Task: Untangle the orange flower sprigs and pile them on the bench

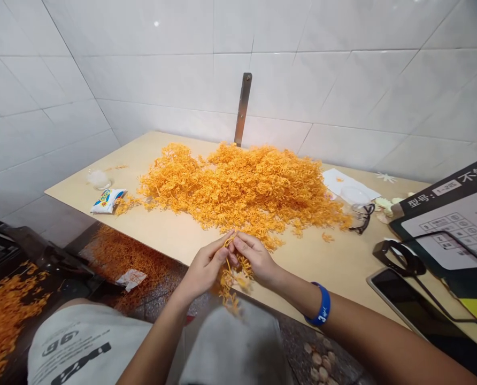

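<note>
My left hand (pixel 207 266) and my right hand (pixel 256 258) meet at the table's front edge, fingertips closed. Between them they pinch an orange strand (pixel 227 255) that loops over the left thumb. Small orange branched pieces (pixel 231 299) dangle from it below my hands, slightly blurred. Just beyond my fingers spreads a large heap of the same orange, spidery pieces (pixel 238 187), which look like plastic. The exact pinch point is partly hidden by my fingers.
On the table (pixel 174 235) lie a white-blue packet (pixel 108 201), a clear cup (pixel 99 179), eyeglasses (pixel 364 218), a phone (pixel 402 302), a black cabled device (pixel 399 258) and a printed box (pixel 455 230). More orange pieces (pixel 130 262) cover the floor at left. A metal bracket (pixel 243 109) stands against the tiled wall.
</note>
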Action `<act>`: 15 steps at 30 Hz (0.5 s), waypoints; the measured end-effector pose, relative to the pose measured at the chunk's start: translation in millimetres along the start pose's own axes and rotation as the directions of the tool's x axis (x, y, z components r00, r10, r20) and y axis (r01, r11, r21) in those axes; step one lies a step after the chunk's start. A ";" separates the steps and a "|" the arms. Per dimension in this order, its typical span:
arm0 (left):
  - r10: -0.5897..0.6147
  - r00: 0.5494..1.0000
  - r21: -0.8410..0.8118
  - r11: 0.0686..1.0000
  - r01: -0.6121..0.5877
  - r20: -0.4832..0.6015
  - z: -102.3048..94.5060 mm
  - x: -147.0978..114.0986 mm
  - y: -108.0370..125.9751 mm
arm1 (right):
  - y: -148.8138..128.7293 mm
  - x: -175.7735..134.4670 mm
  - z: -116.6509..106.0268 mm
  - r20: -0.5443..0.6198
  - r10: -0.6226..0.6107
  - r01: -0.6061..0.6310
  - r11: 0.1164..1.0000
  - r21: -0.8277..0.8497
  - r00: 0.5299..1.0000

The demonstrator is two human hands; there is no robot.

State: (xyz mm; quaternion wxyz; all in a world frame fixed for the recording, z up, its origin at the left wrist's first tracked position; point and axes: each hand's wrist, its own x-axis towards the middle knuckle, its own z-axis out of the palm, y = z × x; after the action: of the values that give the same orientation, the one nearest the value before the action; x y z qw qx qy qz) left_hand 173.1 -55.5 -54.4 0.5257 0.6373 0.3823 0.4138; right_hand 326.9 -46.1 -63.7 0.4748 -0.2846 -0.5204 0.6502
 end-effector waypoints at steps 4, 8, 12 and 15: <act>-0.058 0.980 -0.074 0.996 0.044 -0.192 9.2 1.9 -4.6 | -0.5 -0.8 -0.5 -0.010 0.027 -0.027 1.000 -0.003 1.000; -0.218 0.940 -0.339 0.933 0.122 -0.263 4.3 5.8 -10.4 | -2.7 -5.6 0.9 0.078 0.096 -0.097 0.995 0.001 0.992; -0.296 0.873 -0.547 0.836 0.041 -0.388 -14.2 8.6 -8.5 | -3.4 -10.9 2.8 0.231 0.077 -0.109 0.986 0.129 0.970; -0.184 0.874 -0.368 0.930 0.007 -0.450 -23.9 8.8 -2.8 | -3.6 -9.5 3.6 0.187 0.055 -0.101 0.964 0.246 0.981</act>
State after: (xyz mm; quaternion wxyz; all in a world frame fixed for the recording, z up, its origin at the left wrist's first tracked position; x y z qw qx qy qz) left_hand 154.0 -38.5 -53.6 0.5416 0.3901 0.4503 0.5930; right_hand 328.6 -56.2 -60.3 0.4326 -0.1825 -0.4616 0.7526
